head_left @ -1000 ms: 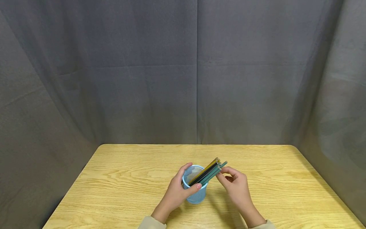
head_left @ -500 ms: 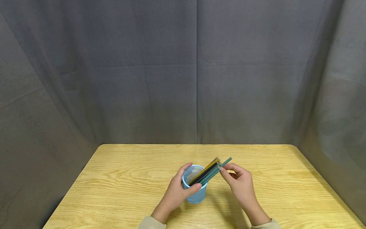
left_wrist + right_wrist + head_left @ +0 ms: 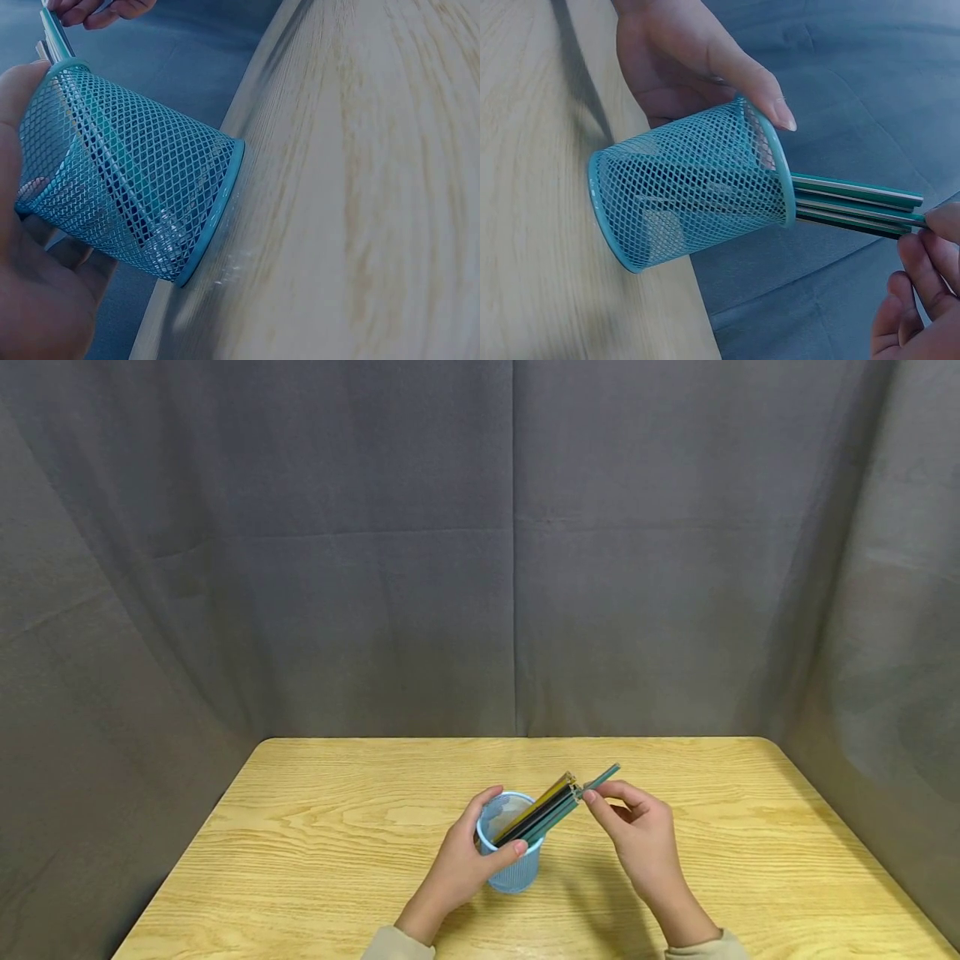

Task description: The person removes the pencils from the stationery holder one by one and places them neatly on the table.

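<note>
My left hand [image 3: 461, 864] grips a light blue mesh pencil cup [image 3: 515, 872] by its upper side, the thumb along the rim. Several yellow, black and green pencils [image 3: 538, 812] lean out of the cup to the right. Above the cup's mouth, my right hand [image 3: 641, 839] pinches one green pencil [image 3: 606, 774] between thumb and index finger; it sticks out farther than the others. Through the mesh [image 3: 142, 165] in the left wrist view, the lower pencil lengths show. The right wrist view has the pinching fingers [image 3: 922, 274] right at the pencil ends.
A wood-grain table [image 3: 337, 852] lies under both hands, and the cup's base is close to its surface. Grey curtains [image 3: 375, 568] hang behind the table and on both sides.
My right hand has moved up and to the right, drawing the green pencil farther out past the others. The left hand and the cup have stayed nearly still.
</note>
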`<state>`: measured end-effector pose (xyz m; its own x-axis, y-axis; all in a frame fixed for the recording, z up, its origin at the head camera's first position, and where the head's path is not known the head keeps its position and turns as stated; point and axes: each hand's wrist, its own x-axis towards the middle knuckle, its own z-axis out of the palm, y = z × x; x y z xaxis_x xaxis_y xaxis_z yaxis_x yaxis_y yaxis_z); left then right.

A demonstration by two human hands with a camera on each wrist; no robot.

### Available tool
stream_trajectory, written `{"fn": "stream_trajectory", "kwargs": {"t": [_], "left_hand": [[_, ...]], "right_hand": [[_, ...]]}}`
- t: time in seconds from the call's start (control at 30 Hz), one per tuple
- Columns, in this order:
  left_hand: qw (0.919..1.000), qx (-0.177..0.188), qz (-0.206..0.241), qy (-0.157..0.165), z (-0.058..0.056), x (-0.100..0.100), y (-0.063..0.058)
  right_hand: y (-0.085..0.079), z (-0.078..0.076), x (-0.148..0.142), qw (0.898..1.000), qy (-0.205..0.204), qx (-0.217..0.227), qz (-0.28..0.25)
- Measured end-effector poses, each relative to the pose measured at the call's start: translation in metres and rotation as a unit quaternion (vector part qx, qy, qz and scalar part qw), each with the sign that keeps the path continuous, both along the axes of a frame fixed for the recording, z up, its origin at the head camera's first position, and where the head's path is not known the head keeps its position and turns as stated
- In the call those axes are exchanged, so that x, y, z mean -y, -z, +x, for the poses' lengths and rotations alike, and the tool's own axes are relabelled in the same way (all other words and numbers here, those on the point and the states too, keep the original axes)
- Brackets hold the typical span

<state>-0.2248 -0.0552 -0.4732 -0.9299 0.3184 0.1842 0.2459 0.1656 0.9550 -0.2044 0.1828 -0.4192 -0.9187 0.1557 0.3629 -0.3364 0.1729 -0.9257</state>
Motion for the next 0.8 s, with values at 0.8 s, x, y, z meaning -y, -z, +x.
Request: {"fn": "stream_trajectory", "kwargs": {"t": [0.8], "left_hand": [[0.9999,-0.001,-0.004,-0.009,0.005,-0.001,-0.009]], "right_hand": [[-0.02,0.006,-0.002,0.997,0.009,-0.05,-0.06]]}}
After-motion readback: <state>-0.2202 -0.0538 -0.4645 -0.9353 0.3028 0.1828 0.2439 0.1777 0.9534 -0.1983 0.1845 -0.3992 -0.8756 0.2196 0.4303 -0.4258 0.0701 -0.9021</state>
